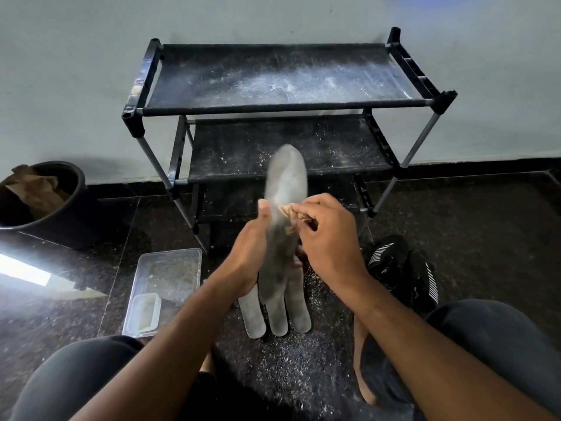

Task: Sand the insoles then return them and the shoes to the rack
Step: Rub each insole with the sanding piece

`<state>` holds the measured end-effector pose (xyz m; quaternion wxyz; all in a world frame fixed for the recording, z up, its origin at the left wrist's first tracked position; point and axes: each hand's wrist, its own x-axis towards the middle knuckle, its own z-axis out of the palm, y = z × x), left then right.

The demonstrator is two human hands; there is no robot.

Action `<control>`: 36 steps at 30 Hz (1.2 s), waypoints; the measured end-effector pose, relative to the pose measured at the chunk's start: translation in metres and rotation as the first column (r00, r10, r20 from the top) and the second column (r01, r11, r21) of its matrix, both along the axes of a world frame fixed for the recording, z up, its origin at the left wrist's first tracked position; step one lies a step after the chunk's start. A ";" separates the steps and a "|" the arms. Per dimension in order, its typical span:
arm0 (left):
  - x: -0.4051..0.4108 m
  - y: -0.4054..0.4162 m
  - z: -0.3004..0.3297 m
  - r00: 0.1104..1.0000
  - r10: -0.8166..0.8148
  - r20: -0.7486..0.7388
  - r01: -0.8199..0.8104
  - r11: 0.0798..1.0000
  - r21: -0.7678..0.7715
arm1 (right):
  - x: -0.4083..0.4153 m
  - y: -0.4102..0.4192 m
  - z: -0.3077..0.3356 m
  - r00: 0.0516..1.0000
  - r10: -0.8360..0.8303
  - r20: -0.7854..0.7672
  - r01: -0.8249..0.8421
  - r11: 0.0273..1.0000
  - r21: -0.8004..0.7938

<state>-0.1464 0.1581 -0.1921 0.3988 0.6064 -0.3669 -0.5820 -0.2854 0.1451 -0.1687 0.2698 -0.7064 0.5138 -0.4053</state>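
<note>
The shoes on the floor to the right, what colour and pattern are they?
Black with white stripes; the shoes show in the head view.

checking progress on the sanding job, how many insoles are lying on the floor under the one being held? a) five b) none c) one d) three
d: three grey insoles lie side by side on the dark floor, below the insole that the left hand grips while the right hand rubs a scrap of sandpaper on it.
</note>
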 end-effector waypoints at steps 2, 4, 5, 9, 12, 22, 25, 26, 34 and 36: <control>-0.005 0.004 -0.001 0.994 -0.097 -0.057 0.095 0.994 -0.046 | 0.000 -0.001 -0.005 0.995 -0.005 -0.102 0.001 0.999 -0.045; -0.007 0.005 0.000 0.977 -0.035 -0.208 0.032 0.999 -0.022 | 0.003 0.003 -0.011 0.979 0.062 -0.192 -0.070 0.997 -0.037; -0.006 0.003 0.000 0.954 0.018 -0.299 -0.018 1.000 0.005 | 0.004 0.006 -0.015 0.969 0.105 -0.224 -0.116 0.993 -0.033; 0.004 -0.003 -0.002 0.867 0.152 -0.475 -0.121 0.988 0.095 | 0.014 0.014 -0.028 0.922 0.231 -0.310 -0.264 0.962 -0.067; 0.004 -0.002 -0.004 0.869 0.130 -0.477 -0.074 0.988 0.135 | 0.014 0.012 -0.034 0.897 0.216 -0.387 -0.271 0.958 -0.092; -0.005 0.005 0.003 0.827 0.104 -0.552 -0.019 0.987 0.157 | 0.013 0.014 -0.021 0.921 0.052 -0.387 -0.160 0.954 -0.253; 0.001 0.003 0.003 0.787 0.176 -0.591 -0.089 0.981 0.174 | 0.018 0.020 -0.019 0.932 0.094 -0.351 -0.157 0.975 -0.157; 0.002 0.003 0.004 0.780 0.185 -0.598 -0.099 0.980 0.174 | 0.018 0.020 -0.019 0.940 0.094 -0.329 -0.147 0.979 -0.142; -0.026 0.014 0.001 0.806 0.129 -0.577 -0.034 0.984 0.172 | 0.008 0.007 -0.013 0.965 -0.134 -0.226 0.084 0.972 -0.219; -0.023 0.012 0.001 0.812 0.134 -0.568 -0.050 0.986 0.162 | 0.009 0.010 -0.012 0.956 -0.101 -0.275 0.051 0.982 -0.182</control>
